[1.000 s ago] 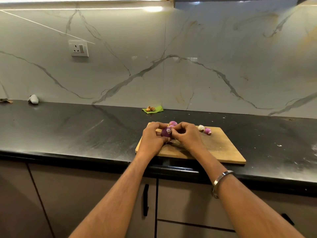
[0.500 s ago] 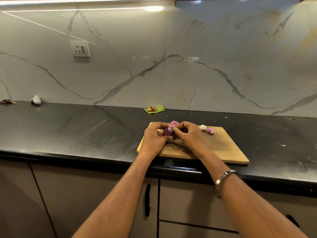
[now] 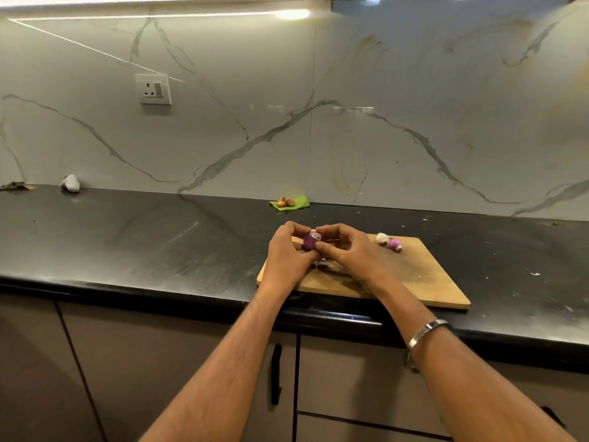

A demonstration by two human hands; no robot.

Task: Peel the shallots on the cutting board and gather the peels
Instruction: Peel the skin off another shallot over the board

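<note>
1. Both hands up over the board (image 3: 427, 282), on the dark desk (image 3: 143, 244)
2. Left hand (image 3: 287, 256) grips the shallot (image 3: 309, 241); right hand (image 3: 347, 253) pinches at its top, working the skin
3. Peels (image 3: 322, 263) lie under the hands, not gathered
4. Two more shallots (image 3: 389, 241) wait on the far edge, apparently peeled; another peeks behind the fingers – roughly midway

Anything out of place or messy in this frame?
Nothing serious. A few purple peels lie loose on the cutting board under the hands, not yet gathered, and pale specks dot the black counter at right.
</note>
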